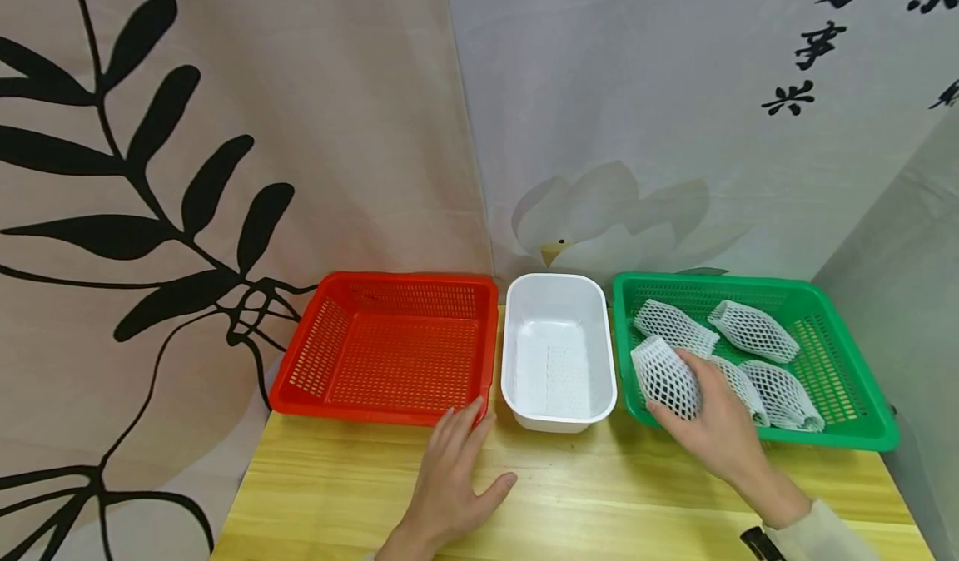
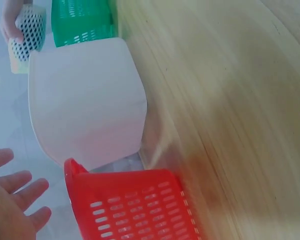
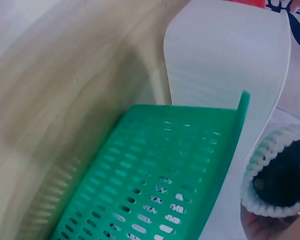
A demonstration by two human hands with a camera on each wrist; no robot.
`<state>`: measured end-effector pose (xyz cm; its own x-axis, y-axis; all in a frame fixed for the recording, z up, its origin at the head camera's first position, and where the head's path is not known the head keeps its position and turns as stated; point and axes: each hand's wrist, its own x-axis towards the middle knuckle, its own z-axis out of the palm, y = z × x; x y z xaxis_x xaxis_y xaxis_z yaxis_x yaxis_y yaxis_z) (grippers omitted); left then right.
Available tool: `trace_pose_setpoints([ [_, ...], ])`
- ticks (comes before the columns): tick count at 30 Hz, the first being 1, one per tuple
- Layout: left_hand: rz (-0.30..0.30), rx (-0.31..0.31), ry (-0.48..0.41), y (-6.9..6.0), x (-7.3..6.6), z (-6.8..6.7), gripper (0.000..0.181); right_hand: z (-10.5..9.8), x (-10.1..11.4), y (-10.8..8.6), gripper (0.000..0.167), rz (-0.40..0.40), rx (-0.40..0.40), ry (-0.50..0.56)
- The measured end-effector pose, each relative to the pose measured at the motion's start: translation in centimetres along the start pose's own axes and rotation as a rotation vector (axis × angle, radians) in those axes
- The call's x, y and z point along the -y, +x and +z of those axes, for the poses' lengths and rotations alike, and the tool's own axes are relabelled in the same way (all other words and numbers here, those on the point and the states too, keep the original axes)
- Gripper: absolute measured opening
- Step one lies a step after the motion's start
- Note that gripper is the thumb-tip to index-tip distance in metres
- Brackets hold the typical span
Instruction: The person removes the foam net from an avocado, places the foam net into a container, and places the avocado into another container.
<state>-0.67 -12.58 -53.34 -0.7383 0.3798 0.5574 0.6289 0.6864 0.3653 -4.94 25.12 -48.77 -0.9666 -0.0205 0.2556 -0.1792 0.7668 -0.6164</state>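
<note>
My right hand (image 1: 715, 424) grips a white foam net sleeve (image 1: 663, 374) above the left front of the green basket (image 1: 854, 415). In the right wrist view the sleeve's open end (image 3: 250, 187) shows a dark, rounded thing (image 3: 282, 175) inside, its kind unclear. Several more foam net sleeves (image 1: 752, 330) lie in that basket; their contents cannot be made out. My left hand (image 1: 449, 486), fingers extended and holding nothing, hovers at the front right corner of the red basket (image 1: 382, 415). Whether it touches the rim is unclear.
Between the two baskets stands a white plastic tub (image 1: 558, 424) with nothing visible inside. The red basket also holds nothing visible. All three stand along the back of a wooden table (image 1: 592, 494), before a printed curtain (image 1: 375, 128).
</note>
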Motion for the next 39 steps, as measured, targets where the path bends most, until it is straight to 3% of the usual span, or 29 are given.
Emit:
trace_pose_setpoints([
  [9, -0.013, 0.036, 0.000, -0.5, -0.6, 0.4, 0.066, 1.1, 0.1, -1.4, 0.082, -0.139, -0.048, -0.003],
  [14, 0.012, 0.028, -0.002, -0.7, -0.8, 1.0, 0.065, 1.8, 0.1, -2.5, 0.086, -0.216, -0.083, -0.005],
  [21, 0.051, 0.012, -0.001, -0.9, -1.0, 1.7, 0.062, 2.5, -0.1, -3.4, 0.092, -0.319, -0.119, 0.088],
  [27, 0.071, 0.010, -0.003, -1.1, -1.2, 2.1, 0.060, 2.9, -0.8, -4.1, 0.088, -0.387, -0.070, 0.149],
  [33, 0.068, 0.046, -0.014, -1.4, -1.4, 2.5, 0.057, 3.3, -0.9, -4.7, 0.087, -0.444, -0.011, 0.191],
  [39, 0.073, 0.060, -0.033, -1.6, -1.5, 3.1, 0.057, 4.3, -0.9, -5.2, 0.075, -0.583, -0.023, 0.227],
])
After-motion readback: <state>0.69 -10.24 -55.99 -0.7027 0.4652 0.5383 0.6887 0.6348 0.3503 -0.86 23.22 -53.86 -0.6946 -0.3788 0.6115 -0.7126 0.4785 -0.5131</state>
